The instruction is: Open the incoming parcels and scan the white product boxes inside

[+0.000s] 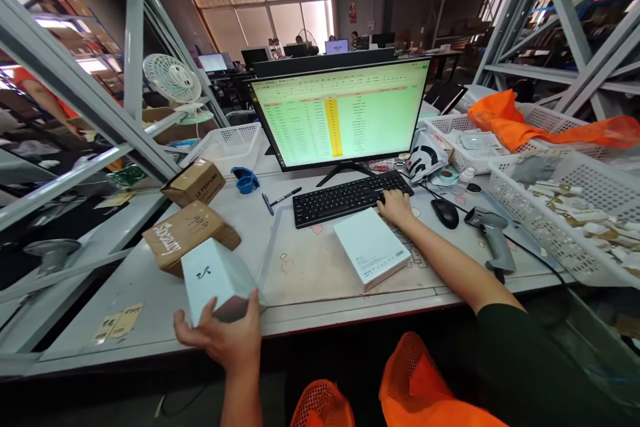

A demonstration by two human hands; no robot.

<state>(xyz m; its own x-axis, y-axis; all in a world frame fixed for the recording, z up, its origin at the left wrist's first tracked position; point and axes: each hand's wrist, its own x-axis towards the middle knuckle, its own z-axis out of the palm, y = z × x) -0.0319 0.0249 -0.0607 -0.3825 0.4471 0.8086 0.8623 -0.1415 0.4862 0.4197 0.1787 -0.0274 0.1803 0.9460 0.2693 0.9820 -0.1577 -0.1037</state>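
Note:
My left hand (225,340) grips a small pale blue box (216,278) at the table's front edge, thumb and fingers round its lower end. My right hand (397,205) rests on the right end of a black keyboard (345,198), fingers curled down onto the keys. A flat white box (371,247) lies on the brown desk mat (320,267) just left of my right forearm. Behind the keyboard stands a monitor (343,113) with a green spreadsheet.
Two brown cardboard boxes (193,181) (185,235) sit at the left. A black mouse (445,212) and a grey barcode scanner (493,233) lie right of the keyboard. White baskets (565,213) with small items and orange cloth (505,121) fill the right. Metal shelf frames (85,100) flank the table.

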